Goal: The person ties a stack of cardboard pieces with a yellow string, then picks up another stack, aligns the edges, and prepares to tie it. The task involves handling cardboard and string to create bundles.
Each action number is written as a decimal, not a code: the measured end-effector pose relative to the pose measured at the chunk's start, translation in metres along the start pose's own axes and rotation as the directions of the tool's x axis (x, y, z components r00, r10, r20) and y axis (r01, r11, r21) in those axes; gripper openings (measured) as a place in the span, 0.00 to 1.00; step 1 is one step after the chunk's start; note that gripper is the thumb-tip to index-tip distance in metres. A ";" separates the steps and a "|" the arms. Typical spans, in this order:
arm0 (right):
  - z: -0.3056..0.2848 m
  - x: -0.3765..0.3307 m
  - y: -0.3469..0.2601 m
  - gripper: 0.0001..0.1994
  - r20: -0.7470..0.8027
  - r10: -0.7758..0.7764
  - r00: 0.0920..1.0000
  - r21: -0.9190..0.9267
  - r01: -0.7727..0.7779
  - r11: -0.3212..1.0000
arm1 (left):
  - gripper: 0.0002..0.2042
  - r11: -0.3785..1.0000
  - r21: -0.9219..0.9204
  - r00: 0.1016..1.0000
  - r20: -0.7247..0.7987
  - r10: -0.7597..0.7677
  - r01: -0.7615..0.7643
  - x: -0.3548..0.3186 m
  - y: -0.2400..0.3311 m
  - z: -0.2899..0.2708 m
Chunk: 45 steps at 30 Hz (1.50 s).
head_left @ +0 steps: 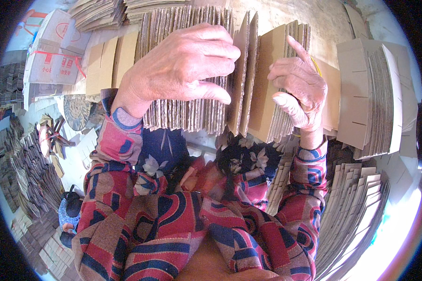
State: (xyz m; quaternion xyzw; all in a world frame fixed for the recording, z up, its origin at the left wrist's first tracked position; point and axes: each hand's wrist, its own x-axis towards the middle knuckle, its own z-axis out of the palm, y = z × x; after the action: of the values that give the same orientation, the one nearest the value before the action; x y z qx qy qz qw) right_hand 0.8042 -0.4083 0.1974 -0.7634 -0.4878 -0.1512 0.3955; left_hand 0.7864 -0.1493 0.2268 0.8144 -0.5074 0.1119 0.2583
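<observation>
My left hand (187, 65) is above a tight row of upright corrugated cardboard pieces (187, 114). Its fingers are bent, the thumb is apart from them, and nothing shows between them. Just right of its fingertips, a couple of separate cardboard sheets (244, 75) stand on edge. Over a smaller bundle of cardboard pieces (272, 114) is my right hand (300, 86). Its index finger points up, the other fingers curl, and the thumb stands off from them. I cannot tell whether it touches the bundle. A yellow band (317, 66) shows beside that hand.
More cardboard pieces (384, 100) lean at the right, and a large stack (351, 201) fills the lower right. Flat piles (98, 14) lie at the back left, near a taped carton (54, 56). Another person (70, 210) is at the far lower left among cardboard stacks.
</observation>
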 end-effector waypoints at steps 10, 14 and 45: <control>0.000 0.005 -0.005 0.22 0.083 0.005 0.997 -0.076 0.001 0.997 | 0.25 1.000 -0.005 1.000 0.018 -0.019 0.019 -0.001 0.001 -0.002; -0.005 0.010 -0.009 0.31 0.232 0.030 0.972 -0.151 0.005 0.988 | 0.24 1.000 -0.014 1.000 0.002 -0.012 0.012 0.000 0.001 0.000; 0.007 0.010 -0.002 0.20 0.073 -0.061 0.995 -0.080 0.067 0.995 | 0.08 1.000 -0.003 0.996 -0.085 -0.010 0.009 -0.006 -0.003 -0.002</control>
State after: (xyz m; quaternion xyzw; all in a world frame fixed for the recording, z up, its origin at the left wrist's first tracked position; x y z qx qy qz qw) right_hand 0.8065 -0.3966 0.2004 -0.7680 -0.5190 -0.1566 0.3410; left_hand 0.7868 -0.1429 0.2250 0.8110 -0.4921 0.1447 0.2813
